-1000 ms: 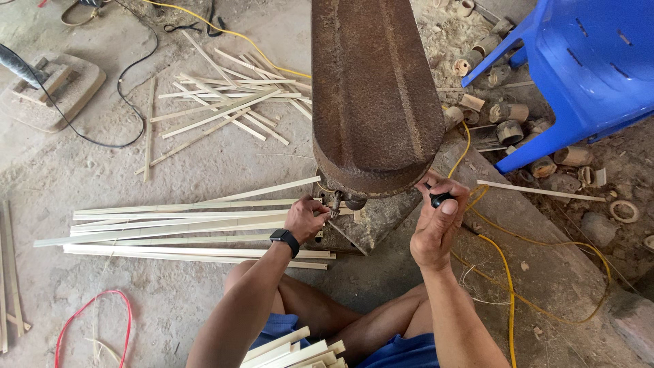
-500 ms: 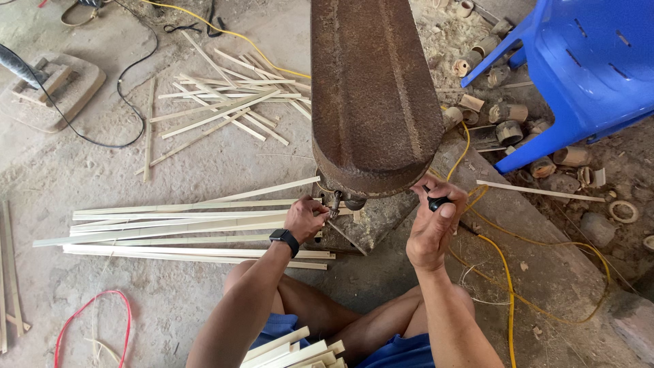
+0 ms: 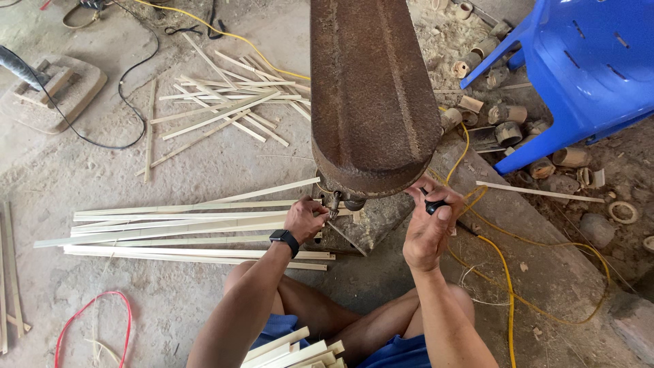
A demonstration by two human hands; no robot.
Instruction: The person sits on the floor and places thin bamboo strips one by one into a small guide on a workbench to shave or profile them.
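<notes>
Nothing moved; left hand point(image 3: 305, 218) pinches chuck point(image 3: 333, 202), right hand point(image 3: 426, 232) grips black knob point(image 3: 434, 206).

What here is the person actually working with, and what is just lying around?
In use:
- left hand at the small fitting under the rusty machine head
- right hand gripping a black knob

Lying about:
- bamboo strips on the floor
- blue plastic chair
- cut bamboo rings
- yellow cable
- red cord
</notes>
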